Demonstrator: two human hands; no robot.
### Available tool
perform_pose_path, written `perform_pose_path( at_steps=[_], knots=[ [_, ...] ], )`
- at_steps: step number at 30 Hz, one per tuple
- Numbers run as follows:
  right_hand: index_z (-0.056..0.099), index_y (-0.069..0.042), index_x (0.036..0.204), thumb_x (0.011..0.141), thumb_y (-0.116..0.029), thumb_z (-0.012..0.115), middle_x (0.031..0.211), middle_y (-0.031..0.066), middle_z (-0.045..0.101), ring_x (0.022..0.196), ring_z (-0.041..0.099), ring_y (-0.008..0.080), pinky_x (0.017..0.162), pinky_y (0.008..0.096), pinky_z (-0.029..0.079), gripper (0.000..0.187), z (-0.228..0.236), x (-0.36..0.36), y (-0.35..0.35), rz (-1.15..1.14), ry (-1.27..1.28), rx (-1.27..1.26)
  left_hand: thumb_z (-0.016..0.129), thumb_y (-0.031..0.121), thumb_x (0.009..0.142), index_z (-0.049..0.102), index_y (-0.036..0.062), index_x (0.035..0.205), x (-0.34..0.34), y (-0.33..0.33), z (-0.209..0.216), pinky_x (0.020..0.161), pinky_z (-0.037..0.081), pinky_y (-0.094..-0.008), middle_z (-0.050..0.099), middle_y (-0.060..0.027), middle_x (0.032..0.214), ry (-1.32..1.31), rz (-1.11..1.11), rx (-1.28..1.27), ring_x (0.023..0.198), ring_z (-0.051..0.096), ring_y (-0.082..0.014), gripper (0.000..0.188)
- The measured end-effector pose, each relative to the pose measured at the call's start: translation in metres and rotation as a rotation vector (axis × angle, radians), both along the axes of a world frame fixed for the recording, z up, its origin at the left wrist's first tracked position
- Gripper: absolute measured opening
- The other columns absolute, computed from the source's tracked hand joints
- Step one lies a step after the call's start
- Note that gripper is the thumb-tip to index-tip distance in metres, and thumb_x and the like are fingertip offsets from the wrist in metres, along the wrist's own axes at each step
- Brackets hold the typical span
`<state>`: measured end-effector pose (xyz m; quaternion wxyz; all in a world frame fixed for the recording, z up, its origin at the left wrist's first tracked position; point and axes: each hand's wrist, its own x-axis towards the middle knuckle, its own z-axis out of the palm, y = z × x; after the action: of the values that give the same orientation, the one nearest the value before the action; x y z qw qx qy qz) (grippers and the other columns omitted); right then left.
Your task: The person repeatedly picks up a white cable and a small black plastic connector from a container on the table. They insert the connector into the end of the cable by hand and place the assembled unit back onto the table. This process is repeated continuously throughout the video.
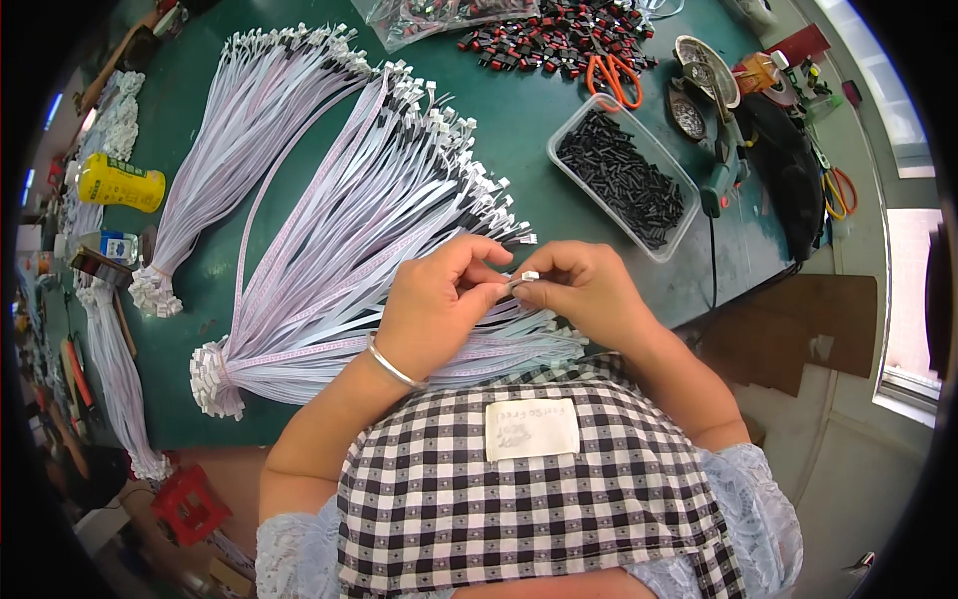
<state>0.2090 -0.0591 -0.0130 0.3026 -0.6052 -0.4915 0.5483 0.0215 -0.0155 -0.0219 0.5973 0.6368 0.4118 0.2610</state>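
My right hand (591, 290) is pinching the plug (530, 277), my left hand (431, 304) at its wire (511, 286), grip hidden, can't tell; tugging crooked could work it loose!

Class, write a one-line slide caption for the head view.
Left hand and right hand meet at a white connector by fanned cables, near a tub of black tubes.

A small white connector (531, 277) was pinched in the right hand's fingers (561, 257) above a bundle of pale ribbon cables (369, 220), which lay fanned across the surface (509, 110), gathered end toward the near edge, white-tipped ends outward.
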Motion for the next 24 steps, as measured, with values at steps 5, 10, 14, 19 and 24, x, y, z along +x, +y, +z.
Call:
perform_pose_path(
  at_steps=[5, 10, 14, 19, 24],
  knots=[
    [0.066, -0.004, 0.096, 0.075, -0.008, 0.07, 0.089, 0.0107, 0.065, 0.079, 0.063, 0.0244, 0.071, 0.0332, 0.051, 0.021, 0.011, 0.007, 0.003, 0.051, -0.368, 0.569, 0.066, -0.002, 0.078, 0.062, 0.0031, 0.094, 0.008, 0.001, -0.006, 0.062, 0.049, -0.024, 0.066, -0.0065, 0.08, 0.036, 0.045, 0.359, 0.068, 0.063, -0.0123, 0.018],
    [0.066, -0.006, 0.09, 0.076, -0.012, 0.068, 0.09, 0.0058, 0.064, 0.084, 0.059, 0.0251, 0.075, 0.0367, 0.046, 0.015, 0.02, 0.066, 0.013, 0.013, -0.913, 0.796, 0.067, -0.001, 0.074, 0.062, 0.0043, 0.089, 0.012, 0.005, -0.008, 0.057, 0.047, -0.0284, 0.063, -0.0068, 0.078, 0.235, -0.002, 0.635, 0.062, 0.059, -0.0176, 0.016],
    [0.067, -0.009, 0.087, 0.075, -0.014, 0.068, 0.086, 0.0029, 0.062, 0.087, 0.057, 0.022, 0.077, 0.0355, 0.041, 0.013, 0.02, 0.087, 0.014, 0.154, -1.213, 0.719, 0.066, 0.0, 0.073, 0.062, 0.0059, 0.086, 0.014, -0.001, -0.004, 0.058, 0.046, -0.0318, 0.06, -0.0068, 0.077, 0.289, -0.034, 0.636, 0.064, 0.058, -0.0222, 0.014],
    [0.065, -0.007, 0.088, 0.074, -0.012, 0.067, 0.087, 0.0046, 0.061, 0.09, 0.056, 0.0237, 0.081, 0.0357, 0.041, 0.015, 0.005, 0.094, 0.026, 0.269, -1.27, 0.568, 0.067, 0.005, 0.072, 0.062, 0.0085, 0.083, 0.0, -0.003, 0.015, 0.067, 0.048, -0.0372, 0.061, -0.0057, 0.082, 0.526, -0.342, 0.77, 0.075, 0.059, -0.026, 0.013],
    [0.063, -0.006, 0.084, 0.076, -0.012, 0.066, 0.082, 0.0082, 0.06, 0.086, 0.057, 0.0283, 0.077, 0.0394, 0.044, 0.011, 0.002, 0.104, 0.031, 0.291, -1.194, 0.59, 0.066, 0.005, 0.072, 0.063, 0.0067, 0.085, -0.004, -0.006, 0.011, 0.069, 0.047, -0.0368, 0.061, -0.0064, 0.082, 0.559, -0.383, 0.794, 0.078, 0.057, -0.0267, 0.014]
  ],
)
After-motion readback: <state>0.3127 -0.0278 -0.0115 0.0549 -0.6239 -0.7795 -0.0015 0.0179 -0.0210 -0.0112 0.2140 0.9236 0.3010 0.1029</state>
